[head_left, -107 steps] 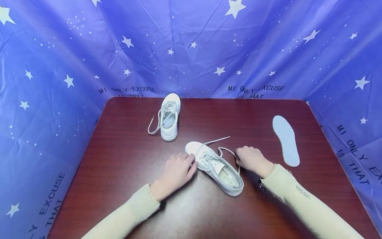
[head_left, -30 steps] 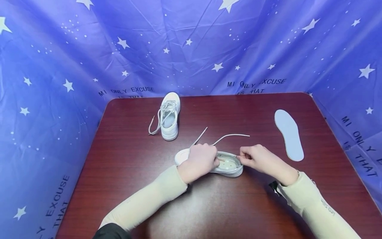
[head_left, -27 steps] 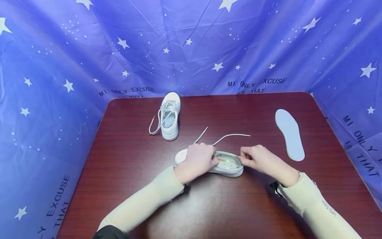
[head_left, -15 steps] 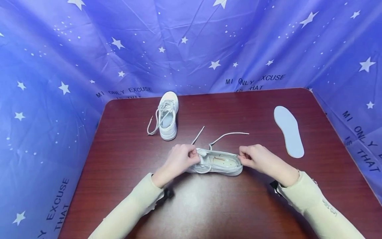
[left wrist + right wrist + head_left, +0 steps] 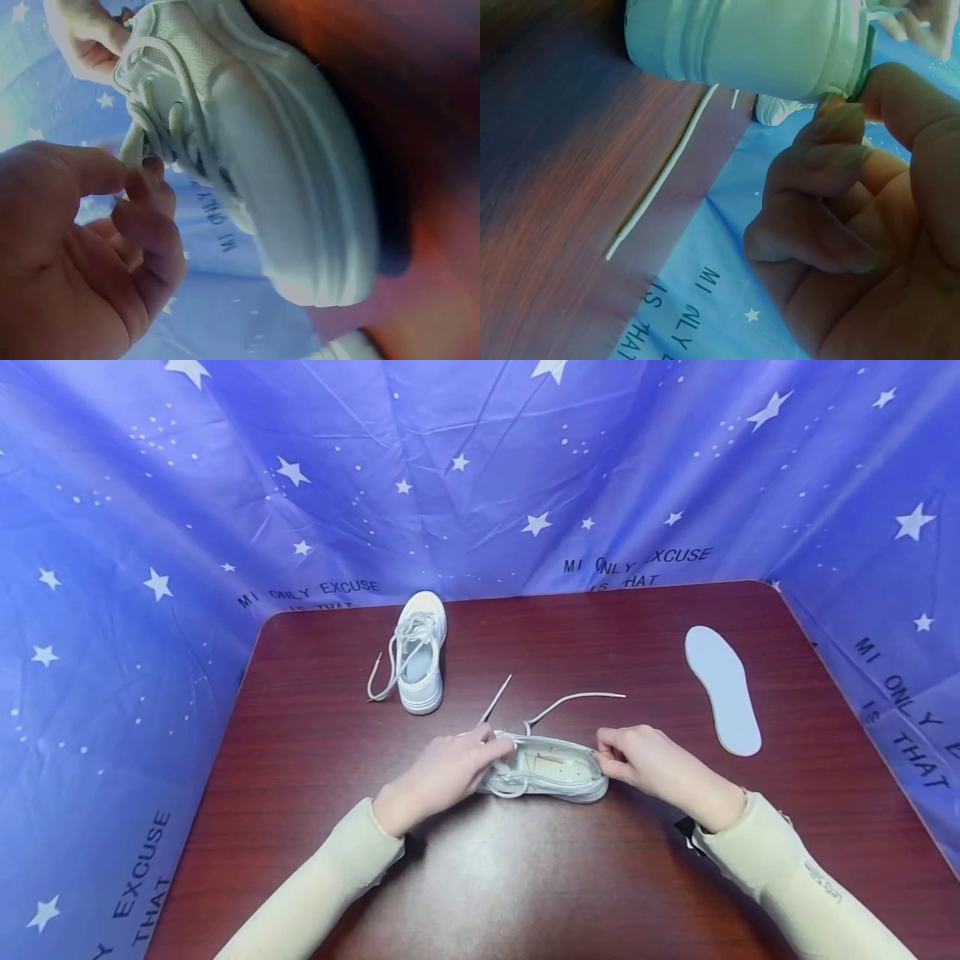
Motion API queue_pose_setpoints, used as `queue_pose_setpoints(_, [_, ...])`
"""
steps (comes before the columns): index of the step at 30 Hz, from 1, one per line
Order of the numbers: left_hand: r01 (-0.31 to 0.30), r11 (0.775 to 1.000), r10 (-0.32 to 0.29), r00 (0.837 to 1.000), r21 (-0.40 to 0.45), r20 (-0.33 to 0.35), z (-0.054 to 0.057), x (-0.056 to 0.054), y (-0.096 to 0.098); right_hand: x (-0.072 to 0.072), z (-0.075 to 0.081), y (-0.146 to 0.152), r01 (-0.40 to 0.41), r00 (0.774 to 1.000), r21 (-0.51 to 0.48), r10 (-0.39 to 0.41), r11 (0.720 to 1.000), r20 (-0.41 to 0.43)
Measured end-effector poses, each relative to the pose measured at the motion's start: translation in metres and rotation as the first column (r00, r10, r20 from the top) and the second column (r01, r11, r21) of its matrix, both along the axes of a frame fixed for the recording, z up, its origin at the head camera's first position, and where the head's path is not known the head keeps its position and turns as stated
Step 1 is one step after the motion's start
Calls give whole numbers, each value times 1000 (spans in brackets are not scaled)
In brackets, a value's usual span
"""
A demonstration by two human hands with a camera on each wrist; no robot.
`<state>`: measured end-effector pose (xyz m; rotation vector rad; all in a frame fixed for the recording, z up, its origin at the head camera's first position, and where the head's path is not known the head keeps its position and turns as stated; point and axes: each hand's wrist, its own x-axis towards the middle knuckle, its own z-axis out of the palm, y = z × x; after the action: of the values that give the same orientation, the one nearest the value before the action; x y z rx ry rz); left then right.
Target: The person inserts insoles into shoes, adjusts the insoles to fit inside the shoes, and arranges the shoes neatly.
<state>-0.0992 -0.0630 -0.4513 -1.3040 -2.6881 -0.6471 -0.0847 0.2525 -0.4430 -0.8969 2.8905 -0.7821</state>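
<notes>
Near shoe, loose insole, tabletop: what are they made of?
Near shoe: upper probably leather or synthetic, low sheen, judging by its smooth toe; the side panel looks like mesh, from its woven texture.
Loose insole: perhaps matte fabric over foam; even surface, no glare.
Tabletop: glossy wood or laminate, from streaky grain and bright reflection.

Table (image 5: 570,647): dark red-brown, wood-grained. On it, shoes (image 5: 562,792) off-white, insole (image 5: 723,689) blue-white. Above it, sleeves (image 5: 765,847) cream. Behind it, curtain (image 5: 450,427) blue-violet, white-starred, black-lettered.

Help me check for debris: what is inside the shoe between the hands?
Inside the shoe, a pale bottom shows small dots and brownish lines; whether they're debris, I can't tell. The upper and left hand hide anything farther forward.
</notes>
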Motion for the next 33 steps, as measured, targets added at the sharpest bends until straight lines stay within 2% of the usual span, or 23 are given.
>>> queue_pose_setpoints(3, [33, 999, -35, 998, -43, -48, 4, 0, 3, 2, 2, -1, 5, 1000, 16, -5, 1000, -2])
queue_pose_setpoints(6, [12, 1000, -12, 1000, -5, 12, 7, -3, 4, 3, 2, -2, 6, 1000, 19, -6, 1000, -12])
queue_pose_setpoints(9, [-7, 999, 3, 995, 36, 103, 10, -7, 5, 3, 2, -2, 7, 1000, 11, -7, 1000, -25])
queue_pose_setpoints(14, [-25, 997, 3, 962, 75, 273, 12, -13, 5, 3, 0, -1, -3, 997, 3, 3, 1000, -78])
queue_pose_setpoints(19, [5, 997, -36, 926, 82, 377, 13, -17, 4, 2, -1, 1, -26, 983, 24, 30, 999, -179])
queue_pose_setpoints(22, [16, 995, -53, 914, 96, 401, 12, -17, 0, 1, -1, 2, -35, 980, 23, 39, 999, -193])
queue_pose_setpoints(29, [-43, 989, -26, 895, 145, 444, 6, -13, -14, -1, -2, 6, -79, 984, -16, 75, 997, -164])
queue_pose_setpoints(33, [-56, 985, -21, 898, 161, 439, 0, -13, -15, -3, -4, 7, -71, 983, -26, 66, 997, -169])
